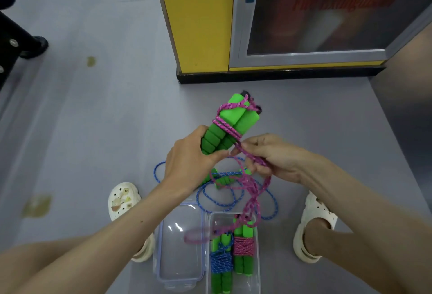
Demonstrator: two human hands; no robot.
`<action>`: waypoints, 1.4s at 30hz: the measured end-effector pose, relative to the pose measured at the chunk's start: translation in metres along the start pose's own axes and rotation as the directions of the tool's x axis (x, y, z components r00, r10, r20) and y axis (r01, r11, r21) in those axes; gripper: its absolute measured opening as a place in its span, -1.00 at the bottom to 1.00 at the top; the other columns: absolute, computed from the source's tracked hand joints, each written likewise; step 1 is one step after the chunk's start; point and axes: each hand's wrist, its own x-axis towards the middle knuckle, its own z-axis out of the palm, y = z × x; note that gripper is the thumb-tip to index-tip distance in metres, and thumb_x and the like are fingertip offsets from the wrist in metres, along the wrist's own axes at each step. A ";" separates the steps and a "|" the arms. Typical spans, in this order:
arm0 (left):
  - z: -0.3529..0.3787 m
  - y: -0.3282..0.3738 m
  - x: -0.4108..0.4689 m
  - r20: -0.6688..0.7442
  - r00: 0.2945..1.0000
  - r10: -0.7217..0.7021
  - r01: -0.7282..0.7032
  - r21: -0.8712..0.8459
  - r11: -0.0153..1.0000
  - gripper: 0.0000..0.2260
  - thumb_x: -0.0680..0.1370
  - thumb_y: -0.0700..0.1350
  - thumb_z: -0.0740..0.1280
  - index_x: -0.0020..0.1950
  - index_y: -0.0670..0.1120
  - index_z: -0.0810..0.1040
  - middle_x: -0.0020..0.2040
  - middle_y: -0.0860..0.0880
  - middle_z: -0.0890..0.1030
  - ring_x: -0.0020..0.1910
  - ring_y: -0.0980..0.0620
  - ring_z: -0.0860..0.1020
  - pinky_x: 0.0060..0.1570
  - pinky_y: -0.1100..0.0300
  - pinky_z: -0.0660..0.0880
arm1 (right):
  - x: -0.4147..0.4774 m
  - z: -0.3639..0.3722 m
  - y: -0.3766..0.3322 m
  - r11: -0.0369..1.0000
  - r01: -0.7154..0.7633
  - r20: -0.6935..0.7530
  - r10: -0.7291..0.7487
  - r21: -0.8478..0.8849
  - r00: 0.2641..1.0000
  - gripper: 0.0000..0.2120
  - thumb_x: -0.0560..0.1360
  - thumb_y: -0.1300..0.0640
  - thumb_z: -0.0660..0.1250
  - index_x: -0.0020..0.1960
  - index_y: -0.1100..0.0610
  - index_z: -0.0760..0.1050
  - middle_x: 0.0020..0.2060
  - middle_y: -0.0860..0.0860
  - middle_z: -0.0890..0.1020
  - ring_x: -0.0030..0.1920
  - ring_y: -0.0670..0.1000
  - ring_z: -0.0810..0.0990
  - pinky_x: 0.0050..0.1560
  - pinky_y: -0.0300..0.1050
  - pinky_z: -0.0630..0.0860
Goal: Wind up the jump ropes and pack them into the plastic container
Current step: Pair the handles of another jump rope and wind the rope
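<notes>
My left hand [187,165] curls its fingers round a pair of green handles [224,128], gripping them above the floor [93,130]. My right hand [273,156] pinches the pink rope [252,184], which is partly wrapped round the handles. Its slack hangs, seemingly into the clear container [254,282] below, where two wound ropes [221,262] lie. A loose blue rope [210,198] sprawls on the floor just beyond it.

Setting: indoor public or institutional building, probably a hallway or activity room. Evidence: smooth grey sheet floor [93,130] with yellowish stains; glossy yellow wall panel [198,18] above black skirting strip [280,75]; aluminium-framed glass wall cabinet [315,25] bearing blurred red lettering [346,1], "Fire Extinguisher"; black metal furniture leg [23,39] at left.
</notes>
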 end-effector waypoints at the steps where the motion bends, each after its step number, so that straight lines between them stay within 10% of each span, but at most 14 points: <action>1: 0.002 -0.001 -0.002 0.035 0.999 -0.023 0.022 0.033 0.999 -0.76 0.39 0.07 0.49 -0.10 0.03 0.49 -0.33 0.07 0.56 -0.30 -0.01 0.55 -0.27 0.08 0.50 | -0.001 0.003 0.002 0.987 -0.018 -0.021 0.015 -0.161 1.000 -0.77 0.65 0.23 0.08 0.07 0.26 0.50 -0.50 0.07 0.56 -0.63 -0.09 0.44 -0.59 -0.29 0.33; 8: -0.002 0.001 0.001 -0.035 0.999 0.014 -0.011 0.084 0.996 -0.74 0.42 0.10 0.46 -0.08 0.01 0.46 -0.34 0.09 0.51 -0.30 0.00 0.50 -0.34 0.13 0.38 | 0.003 0.000 0.007 0.996 0.069 -0.051 -0.066 0.055 0.996 -0.74 0.55 0.48 0.12 -0.04 0.24 0.52 -0.29 0.13 0.59 -0.34 -0.07 0.60 -0.28 -0.30 0.55; 16: 0.007 -0.003 -0.006 -0.052 0.994 0.093 -0.068 0.354 0.933 -0.72 0.48 0.15 0.37 0.03 0.00 0.43 -0.23 0.06 0.53 -0.26 0.00 0.44 -0.31 0.15 0.25 | 0.005 0.009 0.007 0.994 -0.025 -0.104 0.014 -0.102 0.995 -0.74 0.62 0.13 0.19 0.04 0.28 0.56 -0.58 -0.01 0.43 -0.66 -0.14 0.18 -0.61 -0.32 0.15; 27: 0.014 -0.011 -0.007 -0.072 0.945 0.319 -0.222 0.574 0.788 -0.64 0.24 -0.07 0.61 -0.13 -0.11 0.52 -0.43 0.04 0.29 -0.51 0.04 0.19 -0.46 0.35 -0.12 | 0.003 0.016 0.008 0.997 0.002 -0.021 -0.004 -0.082 1.000 -0.69 0.64 0.13 0.13 -0.01 0.33 0.55 -0.56 0.00 0.45 -0.63 -0.14 0.22 -0.52 -0.28 0.18; 35: 0.023 -0.013 -0.011 -0.096 0.906 0.413 -0.276 0.606 0.746 -0.29 0.18 -0.39 0.49 0.34 -0.17 0.49 -0.12 -0.14 0.60 -0.43 -0.07 0.51 -0.51 0.23 0.16 | 0.004 0.021 0.007 0.989 0.059 0.006 -0.060 0.133 0.998 -0.84 0.60 0.25 0.19 -0.01 0.33 0.50 -0.40 0.09 0.56 -0.54 -0.12 0.41 -0.46 -0.31 0.39; 42: 0.037 -0.016 -0.012 -0.019 0.870 0.494 -0.403 0.549 0.732 -0.24 0.28 -0.19 0.50 0.46 -0.13 0.36 0.05 -0.11 0.55 -0.17 -0.10 0.52 -0.34 0.15 0.36 | 0.007 0.017 0.007 0.979 0.120 -0.189 -0.089 0.163 0.978 -0.57 0.40 -0.19 0.31 -0.30 0.19 0.42 -0.54 0.06 0.41 -0.63 -0.12 0.16 -0.55 -0.26 0.14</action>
